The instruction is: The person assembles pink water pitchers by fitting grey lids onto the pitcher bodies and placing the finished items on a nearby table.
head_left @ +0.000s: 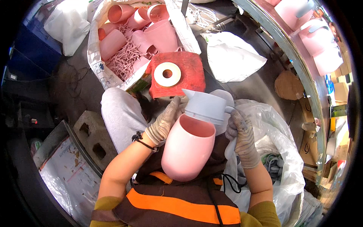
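Observation:
My left hand point(163, 123), in a pale worn glove, is closed round the far left side of a pink jug body point(185, 151), which leans in my lap with its round mouth facing away from me. My right hand point(242, 138), gloved too, grips the handle of a light grey jug top point(206, 107) with a pointed spout. This top sits over the far edge of the body's mouth, tilted and not seated on it. Beyond my hands a cream roll of tape point(177, 74) lies flat on a red cloth-covered block point(196, 68).
A white sack point(94, 56) ahead holds several pink jug bodies and pink moulded strips. At my right stands a clear plastic bag point(289, 151) with grey parts. A shelf edge point(315, 87) curves along the right, bearing pink jugs point(315, 36). A concrete block point(94, 140) lies left.

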{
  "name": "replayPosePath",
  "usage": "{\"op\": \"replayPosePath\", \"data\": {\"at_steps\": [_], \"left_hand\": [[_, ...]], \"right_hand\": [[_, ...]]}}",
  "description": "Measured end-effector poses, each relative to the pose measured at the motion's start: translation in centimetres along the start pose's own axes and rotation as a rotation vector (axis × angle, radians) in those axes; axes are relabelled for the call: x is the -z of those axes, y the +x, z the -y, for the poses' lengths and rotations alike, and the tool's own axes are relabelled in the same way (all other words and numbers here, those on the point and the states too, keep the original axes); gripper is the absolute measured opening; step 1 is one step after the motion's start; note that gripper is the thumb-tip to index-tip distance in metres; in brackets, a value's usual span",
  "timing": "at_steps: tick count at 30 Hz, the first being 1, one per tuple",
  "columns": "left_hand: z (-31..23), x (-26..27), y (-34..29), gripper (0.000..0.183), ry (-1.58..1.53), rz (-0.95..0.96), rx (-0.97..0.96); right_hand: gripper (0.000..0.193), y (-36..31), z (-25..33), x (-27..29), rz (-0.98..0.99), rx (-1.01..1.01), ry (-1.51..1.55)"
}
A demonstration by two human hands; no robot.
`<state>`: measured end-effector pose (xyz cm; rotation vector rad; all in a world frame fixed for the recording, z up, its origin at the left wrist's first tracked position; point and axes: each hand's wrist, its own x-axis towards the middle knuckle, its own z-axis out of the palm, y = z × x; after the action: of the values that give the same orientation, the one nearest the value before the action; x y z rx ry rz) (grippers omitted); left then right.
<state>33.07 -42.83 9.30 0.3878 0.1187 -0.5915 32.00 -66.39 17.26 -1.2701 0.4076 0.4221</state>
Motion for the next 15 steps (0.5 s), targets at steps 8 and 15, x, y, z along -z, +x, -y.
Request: {"op": "replayPosePath", "data": {"at_steps": [8, 15], "left_hand": [[-0.1, 0.0, -0.4, 0.076, -0.036, -0.04, 0.022], [0.3, 0.7, -0.1, 0.076, -0.137, -0.041, 0.03]], "right_hand": [[0.036, 1.0, -0.8, -0.7, -0.024, 0.03, -0.078], [0.034, 1.3, -0.9, -0.8, -0.032, 0.053, -0.136]]}}
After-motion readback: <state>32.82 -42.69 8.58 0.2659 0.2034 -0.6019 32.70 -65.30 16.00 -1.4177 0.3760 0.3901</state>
